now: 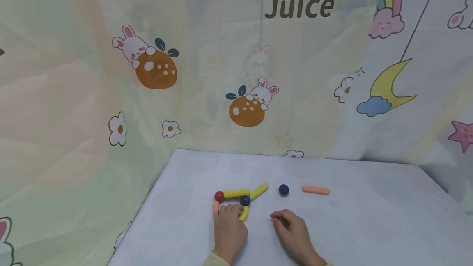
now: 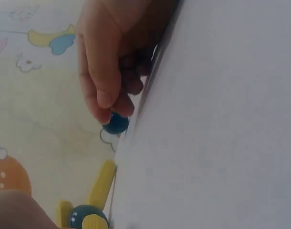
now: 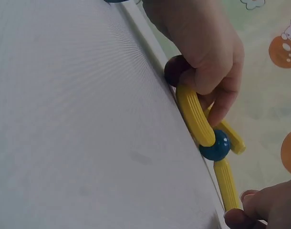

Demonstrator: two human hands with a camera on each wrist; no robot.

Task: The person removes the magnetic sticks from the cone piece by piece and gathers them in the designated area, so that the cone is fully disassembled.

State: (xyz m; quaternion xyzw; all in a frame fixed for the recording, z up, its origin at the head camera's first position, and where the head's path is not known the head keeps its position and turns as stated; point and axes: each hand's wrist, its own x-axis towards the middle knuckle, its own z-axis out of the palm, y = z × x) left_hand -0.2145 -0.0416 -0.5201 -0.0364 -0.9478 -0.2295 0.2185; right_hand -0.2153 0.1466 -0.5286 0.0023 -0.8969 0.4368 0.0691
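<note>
Resting on the white tabletop (image 1: 369,225), the left hand (image 1: 228,229) curls its fingers round the magnetic stick-and-ball chain (image 1: 236,198) near the front edge, while the right hand (image 1: 293,233) lies beside it, loosely curled and holding nothing. The light, stiff, smooth chain would likely come apart at its ball joints, so it seems best held by a ribbed yellow stick. "Juice" (image 1: 299,6) is printed on the backdrop.

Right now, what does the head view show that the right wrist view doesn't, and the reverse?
Only the head view: a loose blue ball and a loose orange stick lying apart on the table, and the right hand resting there, fingers loosely curled. Only the right wrist view: the ribbed surface of the yellow stick and the left hand pinching it beside the red ball. Both: the red ball, the joined blue ball and the left hand on them.
</note>
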